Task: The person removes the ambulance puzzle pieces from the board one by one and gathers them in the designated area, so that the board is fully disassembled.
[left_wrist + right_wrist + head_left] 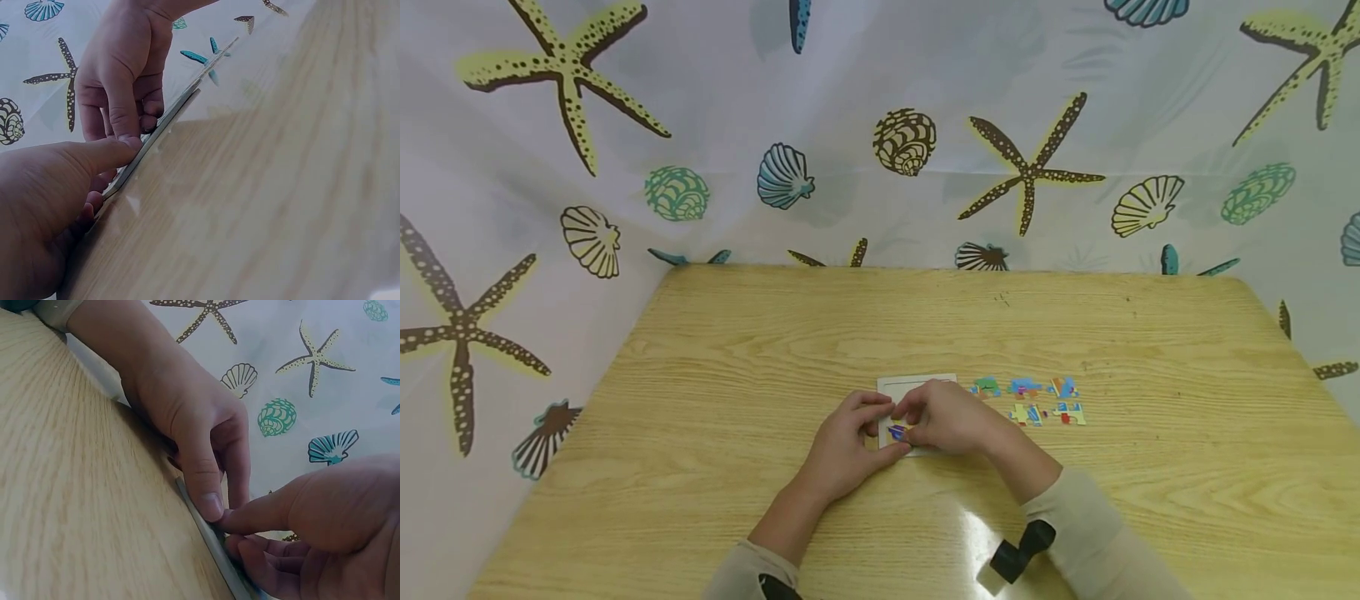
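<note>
A small white puzzle tray (917, 381) lies flat on the wooden table, mostly covered by the hands. My left hand (846, 442) holds it by the left side, fingers at the far left part and thumb along the near edge. Over the tray, my right hand (951, 417) pinches a blue and purple puzzle piece (897, 432) at the tray's left side. Both thumbs meet close together at the near edge, as the left wrist view shows. Fingers hide much of the piece and the tray's inside. In the right wrist view the tray's edge (209, 544) runs beneath the fingertips.
Right of the tray, several loose puzzle pieces lie in two rows, among them a green one (987, 387), a blue one (1025, 386) and a yellow and red one (1070, 413). A patterned cloth (850, 83) hangs behind the wooden table (737, 333).
</note>
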`<state>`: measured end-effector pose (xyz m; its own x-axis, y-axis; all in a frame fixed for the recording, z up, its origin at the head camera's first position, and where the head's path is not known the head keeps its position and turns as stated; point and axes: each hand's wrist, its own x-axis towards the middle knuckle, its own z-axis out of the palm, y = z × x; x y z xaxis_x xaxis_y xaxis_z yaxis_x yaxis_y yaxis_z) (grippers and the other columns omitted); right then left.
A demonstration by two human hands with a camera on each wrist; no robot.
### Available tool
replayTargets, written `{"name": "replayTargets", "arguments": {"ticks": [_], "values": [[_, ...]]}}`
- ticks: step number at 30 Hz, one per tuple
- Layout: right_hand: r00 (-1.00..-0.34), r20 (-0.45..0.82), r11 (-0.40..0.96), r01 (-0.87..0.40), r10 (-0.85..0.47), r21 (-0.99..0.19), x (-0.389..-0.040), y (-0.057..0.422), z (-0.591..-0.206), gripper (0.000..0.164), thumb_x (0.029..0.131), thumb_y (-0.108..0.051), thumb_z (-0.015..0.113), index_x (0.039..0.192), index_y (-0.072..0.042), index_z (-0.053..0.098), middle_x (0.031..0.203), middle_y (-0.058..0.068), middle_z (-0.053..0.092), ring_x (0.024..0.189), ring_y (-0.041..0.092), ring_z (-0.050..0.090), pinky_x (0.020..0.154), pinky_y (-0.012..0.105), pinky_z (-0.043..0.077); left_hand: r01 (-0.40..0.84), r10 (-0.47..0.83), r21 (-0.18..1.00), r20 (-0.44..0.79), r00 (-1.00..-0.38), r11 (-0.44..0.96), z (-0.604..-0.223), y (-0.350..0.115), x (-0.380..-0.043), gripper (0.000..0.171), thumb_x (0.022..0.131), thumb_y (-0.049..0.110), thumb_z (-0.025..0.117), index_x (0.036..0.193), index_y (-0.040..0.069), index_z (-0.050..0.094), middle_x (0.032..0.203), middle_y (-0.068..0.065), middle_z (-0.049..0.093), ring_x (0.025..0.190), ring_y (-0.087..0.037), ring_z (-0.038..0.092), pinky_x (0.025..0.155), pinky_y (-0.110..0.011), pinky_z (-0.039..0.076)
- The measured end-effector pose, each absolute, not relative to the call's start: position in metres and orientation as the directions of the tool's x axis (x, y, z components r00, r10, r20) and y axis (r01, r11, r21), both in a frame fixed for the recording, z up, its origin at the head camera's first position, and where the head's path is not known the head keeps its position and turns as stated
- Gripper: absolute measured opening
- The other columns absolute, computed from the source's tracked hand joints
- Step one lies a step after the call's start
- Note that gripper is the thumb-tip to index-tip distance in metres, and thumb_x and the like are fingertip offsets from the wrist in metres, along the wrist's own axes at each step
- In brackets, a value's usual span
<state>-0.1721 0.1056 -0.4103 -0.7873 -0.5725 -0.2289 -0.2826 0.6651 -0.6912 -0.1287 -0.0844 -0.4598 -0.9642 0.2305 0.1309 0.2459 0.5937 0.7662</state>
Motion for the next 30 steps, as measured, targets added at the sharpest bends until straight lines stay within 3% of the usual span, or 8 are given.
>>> {"name": "replayTargets", "arguments": {"ticks": [11, 20, 30], "values": [[-0.774, -0.253, 0.661, -0.265, -0.580, -0.702, -0.1723, 0.1039, -0.4096, 0.024, 0.087, -0.010, 0.075, 0.111, -0.010, 0.070, 0.103, 0.001, 0.067, 0.081, 0.013, 0.059, 0.078, 0.031, 0.050, 0.239, 0.231, 0.768, 0.122, -0.965, 0.595, -0.4575, -0.0849, -0.1276, 0.050, 0.078, 0.027, 0.087, 0.120, 0.003, 0.072, 0.128, 0.000, 0.060, 0.092, -0.009, 0.055, 0.079, -0.024, 0.047], [-0.784, -0.222, 0.678, -0.314, -0.580, -0.664, -0.1724, 0.1036, -0.4106, 0.023, 0.085, -0.015, 0.078, 0.107, -0.012, 0.070, 0.100, 0.001, 0.069, 0.093, 0.015, 0.061, 0.087, 0.036, 0.051, 0.267, 0.257, 0.757, 0.135, -0.957, 0.597, -0.4565, -0.0854, -0.1279, 0.055, 0.076, 0.028, 0.088, 0.122, 0.003, 0.071, 0.129, 0.001, 0.059, 0.092, -0.009, 0.054, 0.079, -0.023, 0.046], [-0.799, -0.203, 0.653, -0.283, -0.566, -0.703, -0.1724, 0.1055, -0.4130, 0.022, 0.085, -0.019, 0.080, 0.101, -0.016, 0.066, 0.093, -0.001, 0.067, 0.084, 0.013, 0.061, 0.077, 0.032, 0.051, 0.262, 0.253, 0.758, 0.132, -0.958, 0.597, -0.4586, -0.0838, -0.1284, 0.053, 0.076, 0.028, 0.088, 0.120, 0.004, 0.072, 0.127, 0.000, 0.060, 0.093, -0.010, 0.056, 0.081, -0.026, 0.048]]}}
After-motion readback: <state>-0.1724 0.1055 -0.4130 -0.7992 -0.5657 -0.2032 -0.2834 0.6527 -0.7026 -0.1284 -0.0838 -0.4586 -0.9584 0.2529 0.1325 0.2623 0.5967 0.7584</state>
